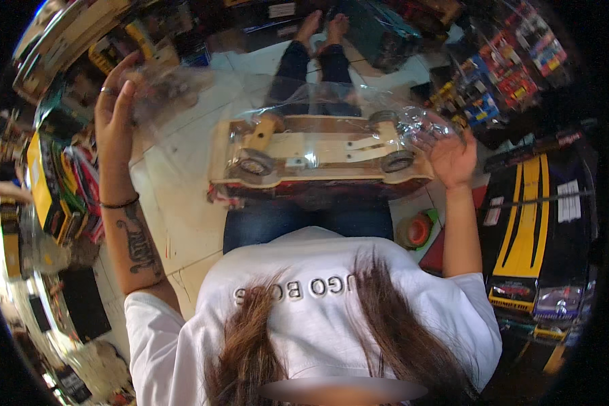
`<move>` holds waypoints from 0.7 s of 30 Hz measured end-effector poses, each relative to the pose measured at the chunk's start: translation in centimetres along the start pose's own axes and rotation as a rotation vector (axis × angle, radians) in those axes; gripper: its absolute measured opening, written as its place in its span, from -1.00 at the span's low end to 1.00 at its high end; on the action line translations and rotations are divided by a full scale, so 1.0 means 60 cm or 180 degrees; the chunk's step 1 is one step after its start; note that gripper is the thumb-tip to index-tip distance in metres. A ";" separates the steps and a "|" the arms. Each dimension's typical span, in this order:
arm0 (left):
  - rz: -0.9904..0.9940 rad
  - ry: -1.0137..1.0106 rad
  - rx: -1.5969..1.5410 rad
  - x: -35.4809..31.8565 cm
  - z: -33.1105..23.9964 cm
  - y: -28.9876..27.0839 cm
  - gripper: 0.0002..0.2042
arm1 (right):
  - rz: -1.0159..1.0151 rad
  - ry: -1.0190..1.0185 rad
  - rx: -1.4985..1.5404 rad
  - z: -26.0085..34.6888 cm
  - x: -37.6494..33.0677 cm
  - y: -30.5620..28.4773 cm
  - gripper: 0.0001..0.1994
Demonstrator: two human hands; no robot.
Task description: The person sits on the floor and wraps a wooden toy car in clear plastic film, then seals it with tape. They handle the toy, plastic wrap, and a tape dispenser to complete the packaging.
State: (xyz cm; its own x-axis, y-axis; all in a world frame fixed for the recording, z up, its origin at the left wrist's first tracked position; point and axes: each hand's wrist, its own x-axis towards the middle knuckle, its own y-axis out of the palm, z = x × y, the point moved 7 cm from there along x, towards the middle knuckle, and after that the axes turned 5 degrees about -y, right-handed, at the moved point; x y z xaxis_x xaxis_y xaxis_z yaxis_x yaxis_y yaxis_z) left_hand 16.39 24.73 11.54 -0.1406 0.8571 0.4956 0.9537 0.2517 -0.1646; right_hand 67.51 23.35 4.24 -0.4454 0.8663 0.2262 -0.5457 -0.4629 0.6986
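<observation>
A wooden toy car point(318, 152) lies upside down across my lap, its wheels facing up. A sheet of clear plastic wrap point(298, 101) stretches over it between my hands. My left hand point(115, 108) is raised at the upper left, fingers pinching one end of the wrap. My right hand point(450, 155) grips the bunched other end of the wrap at the car's right end, beside a wheel point(397, 161).
A roll of tape point(416, 230) lies on the floor by my right thigh. A large black and yellow toy car box point(534, 223) sits at the right. Boxed toys point(54, 183) stack at the left, small packaged cars point(507, 74) at the upper right.
</observation>
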 end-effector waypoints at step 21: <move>-0.1440 0.0366 0.0688 -0.050 -0.040 -0.100 -0.79 | -0.1846 -0.0857 -0.2575 0.111 0.064 0.013 -0.68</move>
State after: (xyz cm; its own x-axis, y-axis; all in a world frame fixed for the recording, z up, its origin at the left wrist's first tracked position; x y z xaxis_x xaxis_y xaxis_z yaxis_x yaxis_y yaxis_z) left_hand 11.74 19.54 13.09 -0.4848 0.5890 0.6466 0.7257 0.6835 -0.0785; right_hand 70.11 27.54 10.19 0.1582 0.9640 0.2139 -0.9848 0.1382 0.1053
